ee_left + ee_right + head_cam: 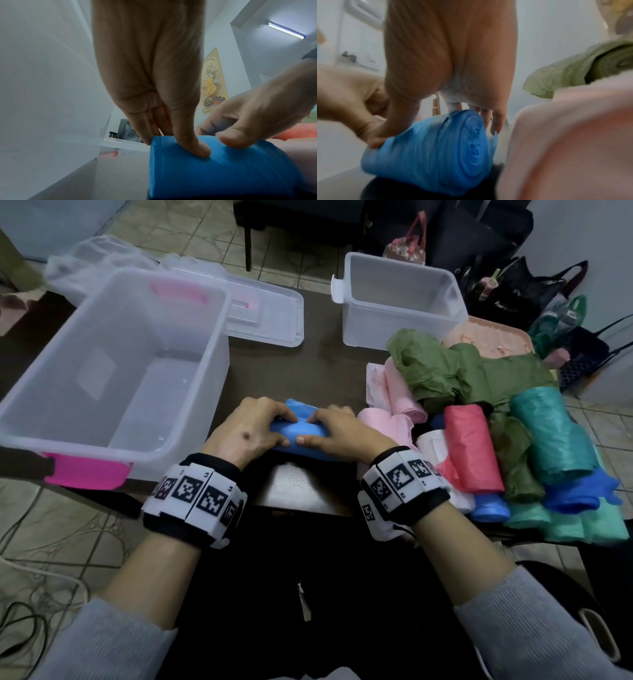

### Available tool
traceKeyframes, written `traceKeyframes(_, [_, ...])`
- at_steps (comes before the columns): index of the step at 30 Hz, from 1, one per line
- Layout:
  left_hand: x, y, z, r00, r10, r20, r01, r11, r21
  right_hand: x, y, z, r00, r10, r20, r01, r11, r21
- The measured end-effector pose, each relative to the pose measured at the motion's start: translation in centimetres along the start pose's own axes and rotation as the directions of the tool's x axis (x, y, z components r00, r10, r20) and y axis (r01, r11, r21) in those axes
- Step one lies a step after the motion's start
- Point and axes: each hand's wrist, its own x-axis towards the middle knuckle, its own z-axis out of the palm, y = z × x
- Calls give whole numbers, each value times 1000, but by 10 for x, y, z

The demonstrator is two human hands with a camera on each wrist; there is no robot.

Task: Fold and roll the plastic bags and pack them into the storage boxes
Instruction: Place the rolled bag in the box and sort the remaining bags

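A tightly wound blue plastic bag roll (303, 432) lies across the dark table (308, 371) close to its front edge. My left hand (270, 426) grips the roll's left half, fingers over the top and thumb on the near side. My right hand (325, 429) grips the right half the same way. In the left wrist view the left thumb (197, 146) presses into the blue roll (223, 173), with the right hand (257, 115) beside it. The right wrist view shows the spiral end of the blue roll (471, 142) under my right hand (447, 75).
A large clear box (219, 364) with pink handles stands at the left, its lid (270, 313) behind it. A smaller clear box (400, 265) is at the back right. Olive green (455, 368), pink (400, 392), red (469, 446) and teal (551, 433) bags are piled at the right.
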Motion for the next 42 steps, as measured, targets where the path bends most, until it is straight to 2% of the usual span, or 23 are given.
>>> traceKeyframes(3, [2, -3, -1, 1000, -15, 0, 15, 999, -42, 1, 0, -10, 999, 33, 34, -34, 999, 32])
traceKeyframes(5, [3, -4, -1, 1000, -17, 3, 17, 998, -61, 5, -4, -11, 993, 72, 97, -64, 994, -84])
traceKeyframes(8, [2, -4, 0, 1000, -12, 6, 13, 998, -69, 12, -9, -4, 991, 90, 95, -72, 982, -175])
traceKeyframes(16, [1, -3, 1, 999, -20, 32, 22, 997, -68, -8, -11, 10, 997, -72, -24, 64, 966, -249])
traceKeyframes(22, [-3, 2, 4, 998, 12, 60, -10, 999, -47, -27, -8, 37, 967, -152, -203, 51, 900, -433])
traceKeyframes(25, [-10, 8, 0, 998, 49, 46, -47, 998, -45, -27, -6, 35, 976, -122, -182, 52, 936, -348])
traceKeyframes(27, [-18, 17, -9, 991, 113, -66, -120, 985, -122, -25, -8, 27, 979, -100, -178, 72, 985, -154])
traceKeyframes(31, [-38, 39, -47, 914, 162, -373, -263, 935, -237, -20, -28, 1, 959, -79, -272, 125, 979, 159])
traceKeyframes(34, [-58, 38, -87, 813, 54, -580, -229, 945, -233, -13, -61, -25, 930, -98, -355, 204, 939, 276])
traceKeyframes(37, [-76, 8, -120, 720, -152, -678, -60, 958, -279, -5, -102, -44, 894, -157, -420, 312, 889, 334])
traceKeyframes(39, [-89, -21, -130, 612, -303, -730, 84, 943, -321, 3, -130, -48, 865, -218, -452, 384, 868, 316])
traceKeyframes(41, [-100, -48, -131, 516, -438, -736, 226, 899, -376, 11, -155, -47, 839, -299, -454, 444, 860, 253])
traceKeyframes(42, [-104, -62, -128, 502, -510, -699, 294, 860, -416, 16, -165, -44, 832, -337, -440, 460, 864, 207])
